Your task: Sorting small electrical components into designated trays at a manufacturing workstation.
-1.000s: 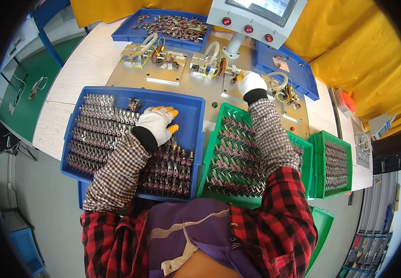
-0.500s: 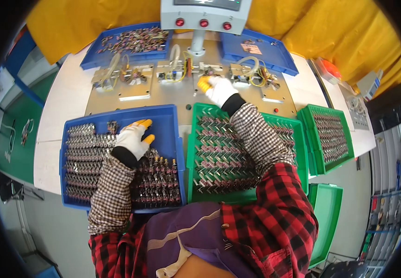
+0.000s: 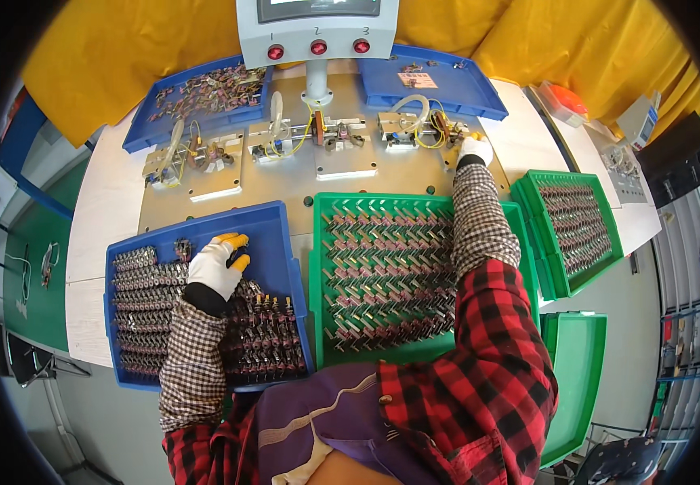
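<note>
My left hand [image 3: 216, 267], in a white glove with yellow fingertips, hovers over the blue tray [image 3: 273, 234]. Its thumb and fingers are apart, near rows of small metal components [image 3: 152, 295] standing in that tray. My right hand [image 3: 474, 149], gloved alike, reaches to the right-hand fixture [image 3: 439, 132] on the metal plate. Its fingers are bent together at the fixture's right end; whatever lies between them is too small and covered to make out. A small component [image 3: 345, 136] sits in the middle fixture, and the left fixture [image 3: 204, 158] also carries one.
Below my right arm lies a green tray [image 3: 317, 279] of small pink-and-metal parts in rows. More green trays [image 3: 531, 214] stand at the right. Behind are two blue trays [image 3: 136, 133], one with loose parts, and a control box [image 3: 317, 36] with red buttons on a post.
My right hand has moved right, from the middle fixture to the right-hand one. My left hand stays over the blue tray. The whole view has shifted slightly.
</note>
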